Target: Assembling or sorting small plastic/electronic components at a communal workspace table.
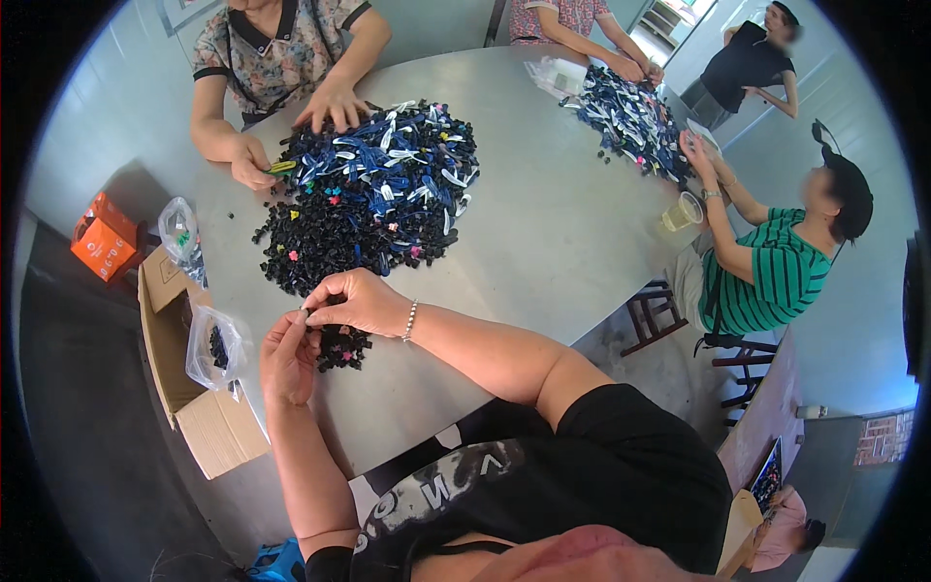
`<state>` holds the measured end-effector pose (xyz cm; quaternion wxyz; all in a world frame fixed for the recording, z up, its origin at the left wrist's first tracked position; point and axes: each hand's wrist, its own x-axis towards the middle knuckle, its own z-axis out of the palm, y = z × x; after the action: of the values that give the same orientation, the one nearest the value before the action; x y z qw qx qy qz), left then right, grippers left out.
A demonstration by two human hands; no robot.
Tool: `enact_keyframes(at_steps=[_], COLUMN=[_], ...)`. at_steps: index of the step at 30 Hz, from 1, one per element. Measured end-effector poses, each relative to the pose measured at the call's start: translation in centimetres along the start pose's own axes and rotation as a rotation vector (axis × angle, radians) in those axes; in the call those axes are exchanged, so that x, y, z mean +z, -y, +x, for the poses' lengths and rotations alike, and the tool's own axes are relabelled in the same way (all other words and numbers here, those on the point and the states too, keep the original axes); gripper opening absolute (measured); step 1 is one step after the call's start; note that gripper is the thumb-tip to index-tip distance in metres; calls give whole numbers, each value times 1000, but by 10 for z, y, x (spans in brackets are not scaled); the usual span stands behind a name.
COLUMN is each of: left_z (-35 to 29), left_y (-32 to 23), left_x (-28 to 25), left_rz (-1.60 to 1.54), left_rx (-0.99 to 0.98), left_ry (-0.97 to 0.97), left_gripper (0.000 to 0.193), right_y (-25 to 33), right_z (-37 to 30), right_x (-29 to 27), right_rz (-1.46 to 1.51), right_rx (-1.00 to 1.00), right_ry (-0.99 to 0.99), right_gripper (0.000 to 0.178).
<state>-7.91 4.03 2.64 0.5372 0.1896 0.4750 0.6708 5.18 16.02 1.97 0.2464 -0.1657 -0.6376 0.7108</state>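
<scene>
My left hand (288,364) and my right hand (361,303) meet at the near left side of the table, fingertips pinched together. Whatever lies between them is too small and too covered to make out. Under and beside my right hand is a small heap of little black pieces (341,347), with a few coloured ones among them. Just beyond my hands spreads a larger pile of the same small black pieces (305,247). Its far part is covered by slim blue and white clip-like pieces (393,150). A beaded bracelet circles my right wrist.
Across the grey table (524,223), a person's hands (335,105) work at the pile. More people sit by a second pile (630,121) near a plastic cup (682,211). Left of the table stand an open cardboard box (218,432), plastic bags (215,349) and an orange bag (104,238).
</scene>
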Motion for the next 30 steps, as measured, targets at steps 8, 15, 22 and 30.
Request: enact_keyframes(at_steps=[8, 15, 22, 30], left_z=[-2, -2, -2, -3], left_y=[-1, -1, -2, -1], left_x=[-1, -1, -1, 0], left_rz=[-23, -2, -3, 4], left_rx=[-4, -14, -21, -24], left_ry=[8, 14, 22, 16], left_gripper=[11, 11, 12, 13], right_y=[4, 7, 11, 8], right_z=[-1, -2, -2, -2], right_x=[-1, -1, -1, -2], right_rz=[-56, -99, -145, -157], right_rx=[-49, -70, -69, -94], right_ry=[32, -14, -23, -18], right_gripper=[19, 15, 15, 15])
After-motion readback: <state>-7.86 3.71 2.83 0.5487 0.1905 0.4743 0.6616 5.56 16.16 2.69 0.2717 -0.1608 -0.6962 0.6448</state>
